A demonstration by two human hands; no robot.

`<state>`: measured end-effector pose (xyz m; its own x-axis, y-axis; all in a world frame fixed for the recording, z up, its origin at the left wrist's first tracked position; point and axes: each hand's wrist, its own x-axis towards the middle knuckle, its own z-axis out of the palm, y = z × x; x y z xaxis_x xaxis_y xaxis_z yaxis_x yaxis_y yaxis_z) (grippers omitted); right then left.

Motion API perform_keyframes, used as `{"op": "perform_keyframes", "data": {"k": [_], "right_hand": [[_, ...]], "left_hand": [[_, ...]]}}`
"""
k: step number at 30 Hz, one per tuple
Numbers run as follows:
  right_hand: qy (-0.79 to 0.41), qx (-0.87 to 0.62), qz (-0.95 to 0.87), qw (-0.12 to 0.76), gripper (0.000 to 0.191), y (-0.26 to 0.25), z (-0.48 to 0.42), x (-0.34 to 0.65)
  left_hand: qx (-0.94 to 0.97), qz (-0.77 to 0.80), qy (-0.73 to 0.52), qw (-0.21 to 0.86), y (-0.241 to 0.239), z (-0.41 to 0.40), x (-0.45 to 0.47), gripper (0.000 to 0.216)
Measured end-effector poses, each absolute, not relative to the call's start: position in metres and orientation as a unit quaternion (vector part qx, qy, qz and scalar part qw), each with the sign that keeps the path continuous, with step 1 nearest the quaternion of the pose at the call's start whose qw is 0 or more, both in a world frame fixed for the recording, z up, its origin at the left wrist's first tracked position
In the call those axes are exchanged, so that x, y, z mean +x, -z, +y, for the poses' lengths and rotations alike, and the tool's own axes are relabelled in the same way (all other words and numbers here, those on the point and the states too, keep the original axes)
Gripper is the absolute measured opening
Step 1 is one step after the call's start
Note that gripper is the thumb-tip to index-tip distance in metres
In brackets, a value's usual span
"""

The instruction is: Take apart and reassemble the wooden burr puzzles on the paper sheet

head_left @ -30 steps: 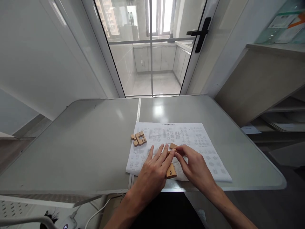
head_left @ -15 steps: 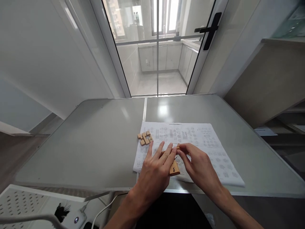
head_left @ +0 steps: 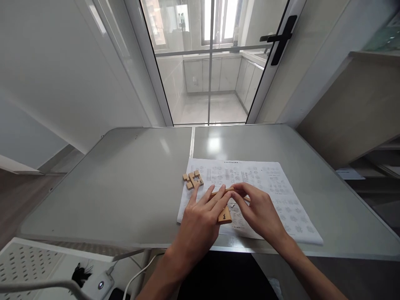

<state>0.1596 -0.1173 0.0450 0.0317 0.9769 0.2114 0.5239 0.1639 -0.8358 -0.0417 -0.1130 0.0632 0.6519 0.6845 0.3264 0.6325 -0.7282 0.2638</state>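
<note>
My left hand [head_left: 203,214] reaches across wooden puzzle pieces, its fingers long and slightly spread over them, its thumb hidden. From under its index finger sticks out a flat wooden puzzle piece [head_left: 225,216] with a dark mark. My right hand [head_left: 258,208] is closed in a pinch on a thin wooden puzzle bar [head_left: 228,189], which runs left beneath my left fingertips. Another bit of wood [head_left: 247,199] shows beside the right fingers. Beyond my left fingertips lies a small cluster of notched wooden pieces [head_left: 193,179]. How the held pieces fit together is hidden.
A printed sheet [head_left: 290,208] with rows of small diagrams lies under the hands on the grey table [head_left: 125,187]. Ahead stands a glass door [head_left: 225,75] with a black handle [head_left: 281,39]. Below left are a white perforated rack [head_left: 28,266] and a cable [head_left: 140,271].
The view has shifted slightly. The thin bar between the hands now shows more of its length, and the marked piece sits a little further left and up. Both hands stay close together.
</note>
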Motion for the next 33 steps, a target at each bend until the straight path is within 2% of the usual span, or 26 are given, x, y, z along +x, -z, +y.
{"op": "perform_keyframes", "data": {"k": [6,10,17,33], "right_hand": [[-0.316,-0.579,-0.625,0.418,0.026,-0.041,-0.116,0.162],[-0.366,-0.550,-0.636,0.398,0.026,-0.045,-0.118,0.166],[-0.263,-0.589,-0.651,0.400,0.018,-0.044,-0.123,0.160],[-0.251,-0.613,-0.612,0.432,0.022,-0.041,-0.118,0.171]], "left_hand": [[0.908,0.348,-0.209,0.101,-0.062,-0.107,-0.041,0.059],[0.910,0.329,-0.228,0.108,-0.060,-0.109,-0.040,0.059],[0.908,0.341,-0.222,0.100,-0.053,-0.110,-0.039,0.067],[0.921,0.314,-0.195,0.124,-0.065,-0.089,-0.020,0.063]]}}
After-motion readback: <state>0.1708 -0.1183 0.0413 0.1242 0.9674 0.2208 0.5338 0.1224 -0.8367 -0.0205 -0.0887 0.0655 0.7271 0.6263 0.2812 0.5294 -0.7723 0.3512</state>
